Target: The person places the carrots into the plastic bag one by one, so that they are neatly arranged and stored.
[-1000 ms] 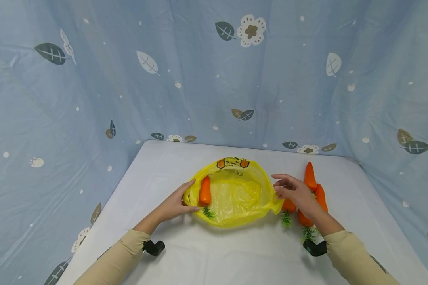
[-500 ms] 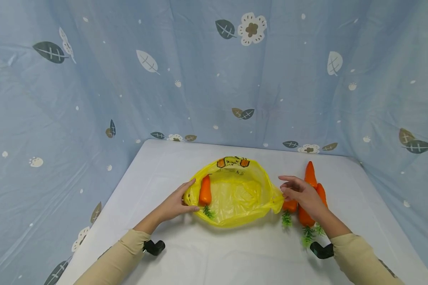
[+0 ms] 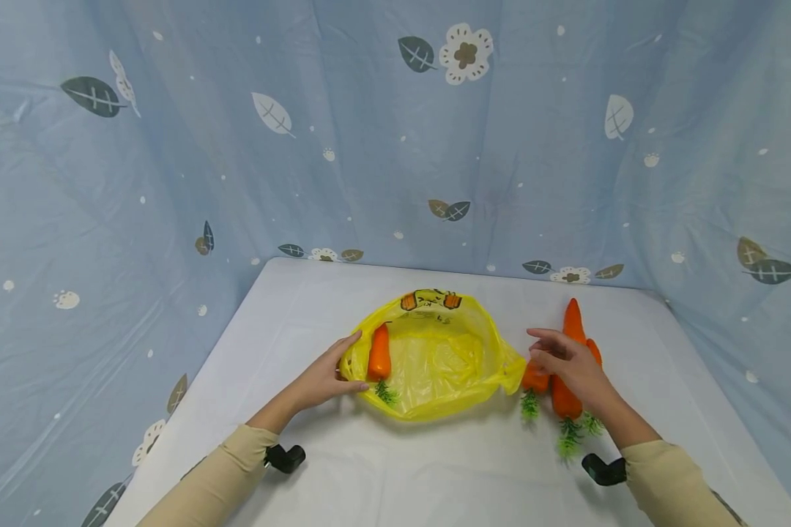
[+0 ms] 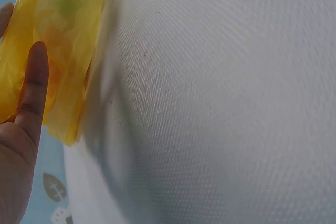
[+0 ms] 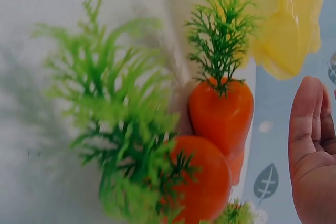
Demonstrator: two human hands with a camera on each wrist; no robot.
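Note:
A yellow plastic bag [image 3: 428, 411] lies on the table with its mouth spread wide. Inside it, at the left, is an orange toy carrot [image 3: 379, 355] with a green top. My left hand [image 3: 321, 379] rests against the bag's left side, thumb and fingers spread. In the left wrist view the thumb [image 4: 34, 90] lies straight along the yellow plastic. To the right of the bag, my right hand [image 3: 572, 368] hovers over several more carrots [image 3: 567, 402], holding nothing, its fingers loosely bent. The right wrist view shows one carrot [image 5: 220, 109] beside that hand, partly overlapped by another [image 5: 205, 177].
A white cloth covers the table [image 3: 395, 476]. Blue patterned curtain [image 3: 369, 146] hangs behind and along both sides. The bag's twisted right corner [image 3: 513, 372] reaches close to the nearest carrot [image 3: 535, 379]. Black wrist mounts [image 3: 285, 459] project beneath the forearms.
My right hand has moved rightward from the bag's right edge to above the loose carrots. The bag's right corner stretches out slightly farther. My left hand stays in place.

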